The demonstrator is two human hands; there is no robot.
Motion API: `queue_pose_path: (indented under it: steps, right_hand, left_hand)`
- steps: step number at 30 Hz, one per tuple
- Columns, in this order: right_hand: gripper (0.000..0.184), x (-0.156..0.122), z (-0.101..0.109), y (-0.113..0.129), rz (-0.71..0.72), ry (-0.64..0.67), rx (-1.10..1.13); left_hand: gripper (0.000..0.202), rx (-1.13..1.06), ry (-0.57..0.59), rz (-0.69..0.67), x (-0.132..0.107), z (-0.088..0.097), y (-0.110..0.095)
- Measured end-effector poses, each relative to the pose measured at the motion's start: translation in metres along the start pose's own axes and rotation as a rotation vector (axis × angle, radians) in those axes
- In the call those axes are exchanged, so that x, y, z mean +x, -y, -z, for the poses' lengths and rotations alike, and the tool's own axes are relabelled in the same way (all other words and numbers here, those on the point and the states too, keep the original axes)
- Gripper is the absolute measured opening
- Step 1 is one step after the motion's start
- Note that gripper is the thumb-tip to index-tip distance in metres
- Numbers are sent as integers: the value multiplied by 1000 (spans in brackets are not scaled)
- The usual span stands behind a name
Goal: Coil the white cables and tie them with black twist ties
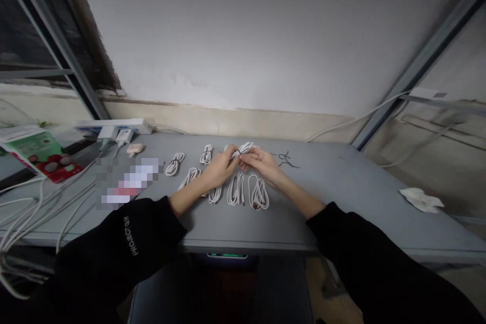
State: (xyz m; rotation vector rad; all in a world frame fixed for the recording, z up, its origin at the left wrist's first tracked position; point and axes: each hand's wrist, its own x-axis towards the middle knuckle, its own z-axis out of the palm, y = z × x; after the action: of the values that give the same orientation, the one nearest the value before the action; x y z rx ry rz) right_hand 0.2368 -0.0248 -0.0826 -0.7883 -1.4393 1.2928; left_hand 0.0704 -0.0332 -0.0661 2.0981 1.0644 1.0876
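Tabletop (353,177) in gray against pale wall (266,40), white cable coils (206,154) atop.

Coiled cables (236,191) block the middle of the table (349,177), with room farther right.

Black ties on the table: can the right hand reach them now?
Probably yes: the black ties lie just beside the right hand, with nothing visible between, though that hand is busy at the white cable bundle.

Head cam faces fwd/down over desk (341,177), nr L hand (223,167) + R hand (262,163).
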Motion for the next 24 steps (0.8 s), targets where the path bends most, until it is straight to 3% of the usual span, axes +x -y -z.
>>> queue_pose_path:
  steps: [8,17,24]
  right_hand:
    - [38,-4,-2,3,-108,62,8]
    - [30,-6,-6,9,-169,121,78]
    - [32,-6,-21,6,-170,-78,111]
  left_hand:
    - [5,32,-31,49,0,-1,-2]
    - [7,-130,6,23,0,-7,-3]
    - [13,-130,1,6,-1,-12,-3]
